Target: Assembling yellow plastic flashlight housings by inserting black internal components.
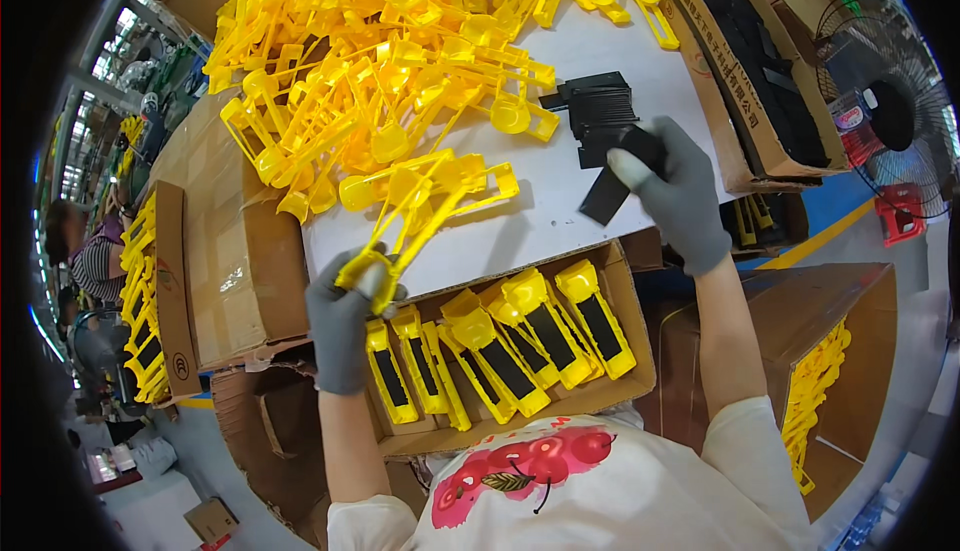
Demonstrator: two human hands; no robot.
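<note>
My left hand [340, 336], in a grey glove with pale fingertips, is closed on the end of a yellow plastic frame [424, 233]. This frame slants up and away, overlapping other yellow frames in the view. My right hand [686, 201], gloved alike, pinches a flat black plate [607, 198] over the white tabletop [560, 213]. Whether it holds more than one plate I cannot tell. Just beyond it lies a fanned stack of black plates [602, 103]. Between me and the table, an open cardboard box [640, 351] holds several yellow frames with black inserts [505, 367].
A big heap of yellow frames [390, 61] covers the table's far left. A long carton of black plates [745, 71] stands at the right edge. Beyond it is a fan [890, 116]. Cardboard boxes [240, 241] flank the left; another box [770, 341] sits lower right.
</note>
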